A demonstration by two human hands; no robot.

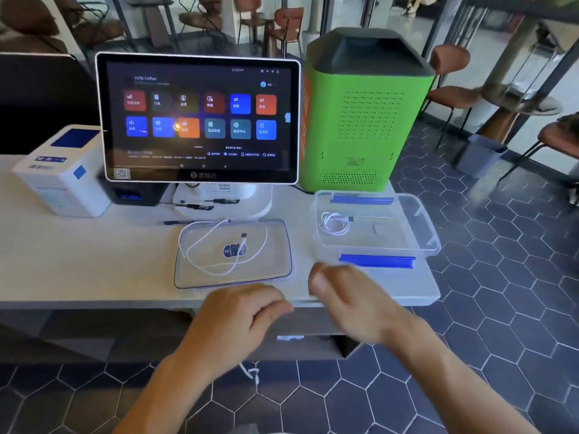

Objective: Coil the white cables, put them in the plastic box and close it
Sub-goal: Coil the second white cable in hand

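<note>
White table point(78, 255), front edge: clear lid point(283, 245) w/ loose white cable point(200, 242) on it; plastic box point(416, 214) just right, open, coiled cable point(334, 223) inside. Left hand point(232, 321) & right hand point(347, 305) near edge, each grip loosely curled, empty.

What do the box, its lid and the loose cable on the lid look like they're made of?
Box: clear, glossy plastic; the table shows through, and it has blue clips. Lid: the same clear plastic, with a sticker on it. Cable: white, probably a soft rubbery plastic jacket, since it bends in loose loops.
</note>
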